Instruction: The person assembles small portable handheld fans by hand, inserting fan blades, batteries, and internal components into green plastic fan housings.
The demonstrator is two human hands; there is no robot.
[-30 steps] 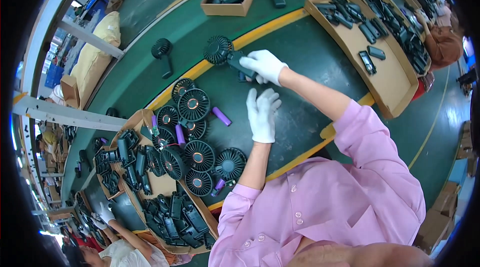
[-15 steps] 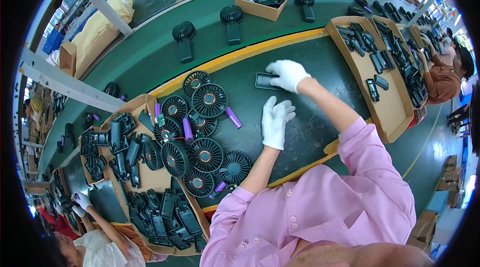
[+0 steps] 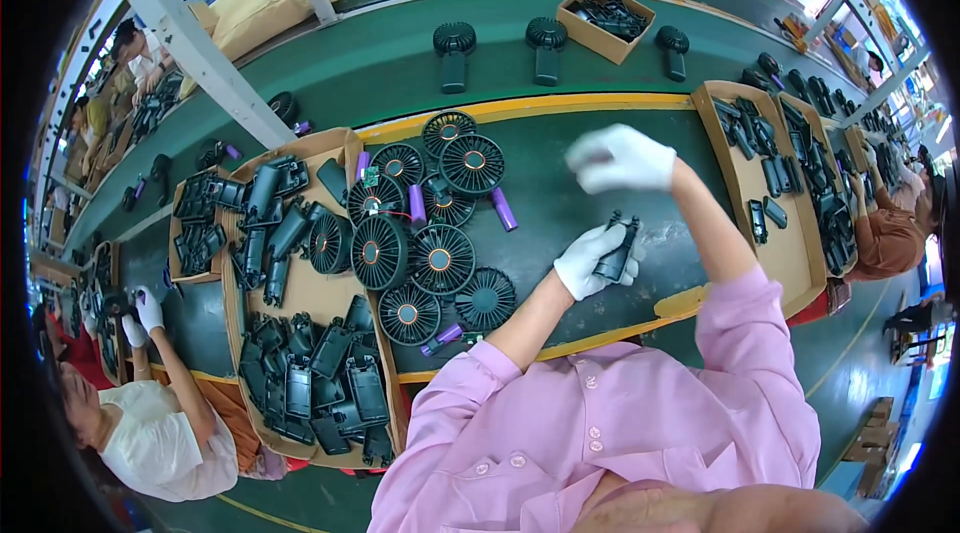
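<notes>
My left hand (image 3: 592,261), in a white glove, is closed round a dark green plastic handle housing (image 3: 615,251) and holds it tilted above the bench. Above it, my right hand (image 3: 622,161), gloved too, is smeared by motion, so its fingers and anything in them cannot be made out. Left of my hands lies a cluster of round caged fan heads (image 3: 444,257) with orange-ringed centres. Purple cylindrical batteries (image 3: 504,210) lie among them, and a small green circuit board (image 3: 371,176) shows near the cluster's upper left.
Cardboard trays with dark housings flank me: a left tray (image 3: 365,305) and a right tray (image 3: 795,278). Beyond the yellow bench edge (image 3: 540,106), assembled handheld fans (image 3: 546,51) and a small carton (image 3: 625,48) stand on the green belt. Co-workers sit at both sides.
The housing has passed from under my right hand on the bench into my left hand, which was open before. My right hand has come away from it. The whole view has shifted.
</notes>
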